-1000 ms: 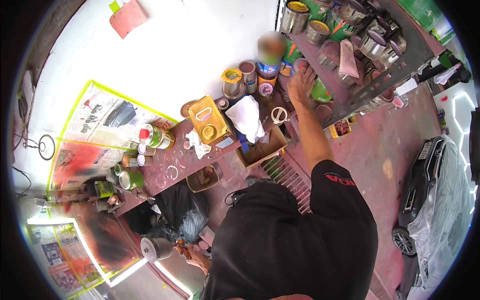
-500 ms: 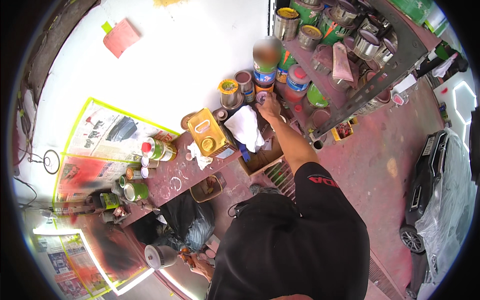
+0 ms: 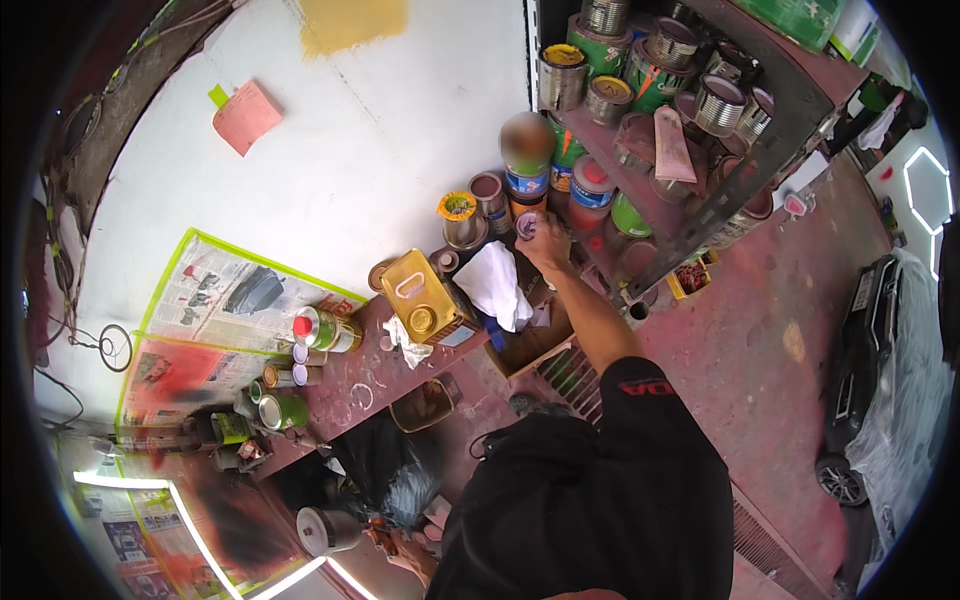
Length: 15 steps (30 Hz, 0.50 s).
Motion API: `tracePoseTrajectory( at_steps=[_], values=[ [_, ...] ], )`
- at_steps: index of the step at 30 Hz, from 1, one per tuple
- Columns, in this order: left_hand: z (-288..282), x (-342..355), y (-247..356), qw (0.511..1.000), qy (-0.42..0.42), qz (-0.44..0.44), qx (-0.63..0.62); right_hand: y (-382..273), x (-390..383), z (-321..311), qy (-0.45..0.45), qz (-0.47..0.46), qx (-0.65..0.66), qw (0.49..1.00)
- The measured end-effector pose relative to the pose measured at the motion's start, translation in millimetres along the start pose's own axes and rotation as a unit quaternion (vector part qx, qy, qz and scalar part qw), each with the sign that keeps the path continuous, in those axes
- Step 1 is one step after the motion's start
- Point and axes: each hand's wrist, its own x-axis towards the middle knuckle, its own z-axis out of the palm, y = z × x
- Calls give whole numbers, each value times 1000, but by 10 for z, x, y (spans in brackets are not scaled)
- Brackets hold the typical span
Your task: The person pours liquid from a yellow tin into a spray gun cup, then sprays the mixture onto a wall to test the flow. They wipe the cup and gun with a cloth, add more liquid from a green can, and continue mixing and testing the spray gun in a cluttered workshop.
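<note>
My right hand (image 3: 546,246) reaches to the far end of the bench, its fingers around the rim of a small round tub (image 3: 527,226), in front of stacked paint tins. Just left of it lies a crumpled white cloth (image 3: 492,285), beside a gold rectangular can (image 3: 418,300). Low on the left, my left hand (image 3: 412,560) is closed round the handle of a spray gun (image 3: 382,537). The gun's pale, lidded cup (image 3: 328,530) points leftward, away from my body. Most of the left fingers are hard to see.
At right, a metal shelf (image 3: 690,260) carries several paint tins. An open cardboard box (image 3: 525,355) sits below the cloth. More tins, including a green one (image 3: 283,411), line the bench (image 3: 345,385). A black bag (image 3: 385,455) hangs near it. A plastic-covered car (image 3: 890,390) stands far right.
The whole view has shifted, so the bench and shelf sit slightly lower in the picture. My right hand stays at the small tub, and my left still grips the spray gun.
</note>
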Motion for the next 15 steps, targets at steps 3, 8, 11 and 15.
tracePoseTrajectory(
  at_steps=[3,8,11,15],
  values=[
    [39,-52,75,1000,5,-2,-16,-379,-301,-660,78,-23,10,997],
    [100,-88,163,999,6,1,-47,-1093,-485,-2004,195,-168,54,965],
    [145,-203,359,998,5,7,-56,-1473,-387,-2798,271,-227,59,934],
    [133,-47,129,996,-7,6,-85,-1618,139,-3472,286,-122,22,950]
  ],
)
